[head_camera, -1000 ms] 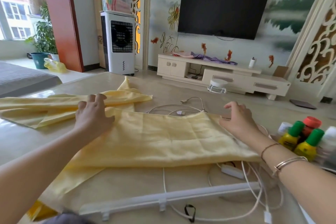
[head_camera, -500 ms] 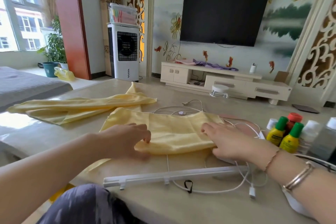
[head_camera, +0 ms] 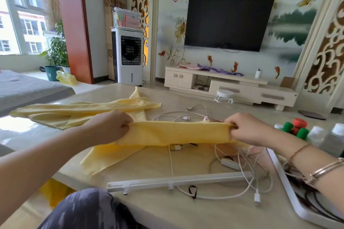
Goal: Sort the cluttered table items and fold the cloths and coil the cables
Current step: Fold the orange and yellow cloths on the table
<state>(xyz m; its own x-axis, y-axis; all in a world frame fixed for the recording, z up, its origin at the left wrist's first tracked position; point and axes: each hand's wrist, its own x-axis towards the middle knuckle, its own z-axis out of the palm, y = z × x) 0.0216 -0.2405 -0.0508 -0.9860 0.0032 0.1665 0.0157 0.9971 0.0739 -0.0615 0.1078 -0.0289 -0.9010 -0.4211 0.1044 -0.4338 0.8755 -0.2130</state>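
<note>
The cloth (head_camera: 178, 133) spans mid-frame, long axis left to right. The left hand (head_camera: 111, 126) pinches its left end, the right hand (head_camera: 247, 128) its right, both equally near. The next fold likely brings the ends together.

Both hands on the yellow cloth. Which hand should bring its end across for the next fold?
Probably the left hand: bare table beneath it, while the right hand sits over the cables beside the bottles and can anchor the yellow cloth.
</note>
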